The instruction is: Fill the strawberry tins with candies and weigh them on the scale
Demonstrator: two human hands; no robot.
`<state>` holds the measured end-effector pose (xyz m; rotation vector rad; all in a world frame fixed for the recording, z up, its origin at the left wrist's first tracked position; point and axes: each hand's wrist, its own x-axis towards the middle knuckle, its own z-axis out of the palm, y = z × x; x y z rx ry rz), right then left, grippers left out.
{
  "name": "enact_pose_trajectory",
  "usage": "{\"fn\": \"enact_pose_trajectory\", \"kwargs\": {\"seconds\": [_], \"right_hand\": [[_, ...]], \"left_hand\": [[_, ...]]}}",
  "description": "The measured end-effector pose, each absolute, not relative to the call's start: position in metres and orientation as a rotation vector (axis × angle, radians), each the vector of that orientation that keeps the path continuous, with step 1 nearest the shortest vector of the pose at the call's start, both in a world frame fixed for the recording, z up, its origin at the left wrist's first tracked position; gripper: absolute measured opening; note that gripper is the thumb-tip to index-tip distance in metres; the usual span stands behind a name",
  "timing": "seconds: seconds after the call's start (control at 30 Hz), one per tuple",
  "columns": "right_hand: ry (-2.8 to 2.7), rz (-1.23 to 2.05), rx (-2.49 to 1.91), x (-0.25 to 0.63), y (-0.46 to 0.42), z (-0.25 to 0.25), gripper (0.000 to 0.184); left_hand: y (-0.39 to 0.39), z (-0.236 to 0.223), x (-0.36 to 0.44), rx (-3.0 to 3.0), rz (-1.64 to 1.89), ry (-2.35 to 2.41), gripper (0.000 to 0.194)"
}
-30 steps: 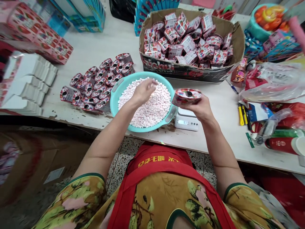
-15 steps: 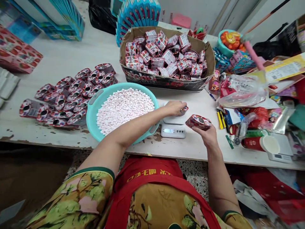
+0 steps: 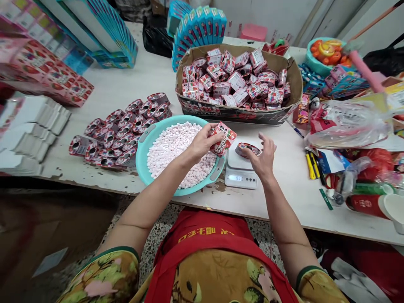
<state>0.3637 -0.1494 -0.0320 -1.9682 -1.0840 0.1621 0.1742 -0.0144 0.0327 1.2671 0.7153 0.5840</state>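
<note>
My left hand (image 3: pixel 202 145) is closed on a small strawberry-printed candy box (image 3: pixel 223 139), held tilted above the right rim of the turquoise basin (image 3: pixel 142 168). White and pale pink candies (image 3: pixel 176 147) fill that basin. My right hand (image 3: pixel 264 158) has its fingers spread beside the digital scale (image 3: pixel 241 179). On the scale's white plate stands another candy box (image 3: pixel 248 149) with a hole in its top. My right thumb is at this box, and I cannot tell if it touches. The lit display seems to read 91.
Several candy boxes with holes in their tops (image 3: pixel 123 134) stand left of the basin. Behind the scale, a cardboard carton (image 3: pixel 236 109) is full of similar boxes. Plastic bags (image 3: pixel 347 122), yellow cutters (image 3: pixel 312 164) and a red paper cup (image 3: pixel 368 205) lie to the right.
My left hand has moved left off the scale with a candy box. My right hand has set its candy box on the scale and let go. The view has shifted left.
</note>
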Motion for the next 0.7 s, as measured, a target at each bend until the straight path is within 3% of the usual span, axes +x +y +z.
{"fn": "enact_pose_trajectory", "kwargs": {"seconds": [0.13,0.2,0.4,0.7], "right_hand": [[-1.286,0.668,-1.623,0.316,-0.112,0.019,0.079],[-1.357,0.784,-1.506,0.298,-0.09,0.035,0.077],[-1.407,0.796,-1.525,0.276,-0.064,0.041,0.063],[-1.197,0.789,-1.543,0.282,-0.078,0.029,0.067]], "left_hand": [[-0.021,0.029,0.164,0.972,0.711,0.731,0.037],[-0.014,0.026,0.157,0.818,0.788,0.73,0.041],[0.009,0.0,0.146,0.577,0.859,0.789,0.042],[0.008,0.008,0.144,0.809,0.885,0.937,0.03]]}}
